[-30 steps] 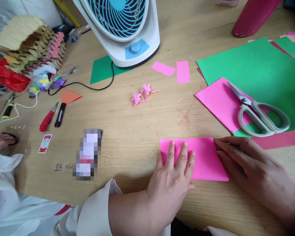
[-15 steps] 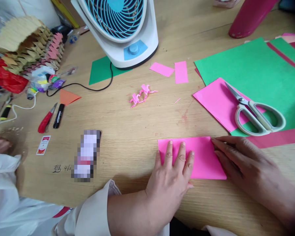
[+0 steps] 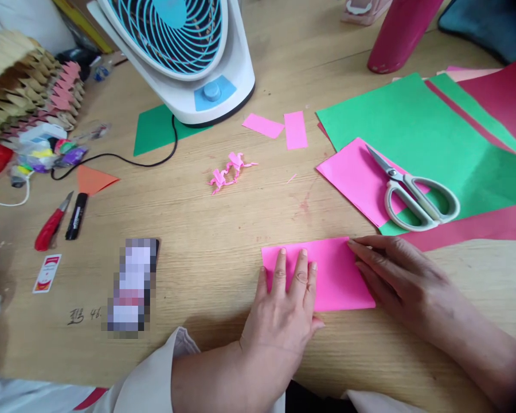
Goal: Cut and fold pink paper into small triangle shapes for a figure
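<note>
A folded sheet of pink paper (image 3: 337, 281) lies flat on the wooden table in front of me. My left hand (image 3: 284, 304) rests on its left part, palm down with the fingers spread. At the paper's top right corner, my right hand (image 3: 404, 275) has its thumb and fingertips pinched on the edge. Beyond the right hand, scissors (image 3: 398, 175) lie closed on a stack of pink paper (image 3: 348, 172). Two small pink folded figures (image 3: 227, 172) sit farther back, near two pink paper rectangles (image 3: 296, 130).
A fan (image 3: 215, 97) stands at the back over dark green paper (image 3: 150, 132). Green sheets (image 3: 382, 109) and a magenta bottle (image 3: 402, 34) are at the right. Leftward lie a phone (image 3: 133, 287), a marker (image 3: 76, 216), a red knife (image 3: 51, 226) and orange paper (image 3: 95, 180).
My view has turned toward the right, so the whole scene sits farther left in the picture. Both hands keep nearly the same pose on the pink paper.
</note>
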### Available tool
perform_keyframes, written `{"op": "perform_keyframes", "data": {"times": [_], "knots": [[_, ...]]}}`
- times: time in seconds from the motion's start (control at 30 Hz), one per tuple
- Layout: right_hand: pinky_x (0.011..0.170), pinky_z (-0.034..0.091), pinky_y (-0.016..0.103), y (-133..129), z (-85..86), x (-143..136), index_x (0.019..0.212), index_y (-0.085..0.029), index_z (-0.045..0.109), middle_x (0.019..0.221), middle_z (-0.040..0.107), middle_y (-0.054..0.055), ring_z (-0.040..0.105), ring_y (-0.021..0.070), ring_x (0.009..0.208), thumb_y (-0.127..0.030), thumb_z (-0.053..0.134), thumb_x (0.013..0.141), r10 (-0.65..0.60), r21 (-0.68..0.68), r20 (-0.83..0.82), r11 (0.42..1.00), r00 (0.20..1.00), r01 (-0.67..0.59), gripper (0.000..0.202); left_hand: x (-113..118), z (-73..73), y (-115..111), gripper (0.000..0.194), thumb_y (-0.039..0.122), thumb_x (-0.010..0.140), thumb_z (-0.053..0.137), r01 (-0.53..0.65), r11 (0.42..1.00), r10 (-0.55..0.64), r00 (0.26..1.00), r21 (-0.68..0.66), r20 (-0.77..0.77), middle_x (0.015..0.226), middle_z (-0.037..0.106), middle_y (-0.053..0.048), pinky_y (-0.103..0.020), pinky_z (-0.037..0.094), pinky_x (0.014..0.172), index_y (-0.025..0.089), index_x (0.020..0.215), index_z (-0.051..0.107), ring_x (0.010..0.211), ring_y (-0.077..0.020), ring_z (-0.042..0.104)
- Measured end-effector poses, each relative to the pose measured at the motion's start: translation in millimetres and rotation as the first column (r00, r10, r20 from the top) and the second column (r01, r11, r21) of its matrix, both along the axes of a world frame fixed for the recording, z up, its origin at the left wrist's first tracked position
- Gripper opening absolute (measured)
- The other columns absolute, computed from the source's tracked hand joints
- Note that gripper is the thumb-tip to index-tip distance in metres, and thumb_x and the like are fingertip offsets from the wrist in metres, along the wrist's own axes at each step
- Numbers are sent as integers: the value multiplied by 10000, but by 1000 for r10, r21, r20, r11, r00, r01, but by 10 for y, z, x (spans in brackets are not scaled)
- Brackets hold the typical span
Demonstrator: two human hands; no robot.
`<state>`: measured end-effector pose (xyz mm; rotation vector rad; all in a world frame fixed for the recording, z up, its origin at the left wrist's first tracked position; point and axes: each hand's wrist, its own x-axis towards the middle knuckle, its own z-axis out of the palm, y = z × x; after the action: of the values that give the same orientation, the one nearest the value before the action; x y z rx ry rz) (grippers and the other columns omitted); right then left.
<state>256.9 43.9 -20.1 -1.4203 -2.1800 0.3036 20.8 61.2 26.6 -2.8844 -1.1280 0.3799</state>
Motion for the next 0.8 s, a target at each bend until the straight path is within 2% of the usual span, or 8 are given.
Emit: {"op": "perform_keyframes", "data": {"times": [0.37,0.5,0.67,0.8], "knots": [[916,541,380,23,57,-6,1299,-148,578,1206,587,157,626,254,1063,-165,522,954,31,44,46,998,998,-33,350,19,55,-11,755,568,889,554,-6,1000,5,998,-15,-58,1579,339,-147,-513,511,1020,151,1496,388,1411,-392,368],[916,540,385,52,42,-22,1273,-161,594,1163,614,147,638,264,1039,-167,548,937,24,79,39,997,999,-27,340,16,75,-11,667,490,938,513,9,1000,-10,997,-13,-81,1579,343,-142,-492,520,1015,163,1503,378,1408,-381,378],[899,544,384,62,11,-29,1300,-201,588,1167,628,134,654,267,1012,-177,560,930,-4,72,26,997,1000,2,372,15,44,-23,537,298,984,435,-1,1000,1,998,14,-64,1566,375,-119,-495,538,992,159,1501,381,1390,-363,414],[911,538,395,56,-11,-21,1356,-235,552,1188,627,126,651,271,1021,-171,566,927,-4,76,14,997,1000,3,434,14,23,-30,531,263,979,437,-6,1000,7,999,28,-35,1553,393,-133,-512,546,974,146,1495,390,1373,-368,436]]}}
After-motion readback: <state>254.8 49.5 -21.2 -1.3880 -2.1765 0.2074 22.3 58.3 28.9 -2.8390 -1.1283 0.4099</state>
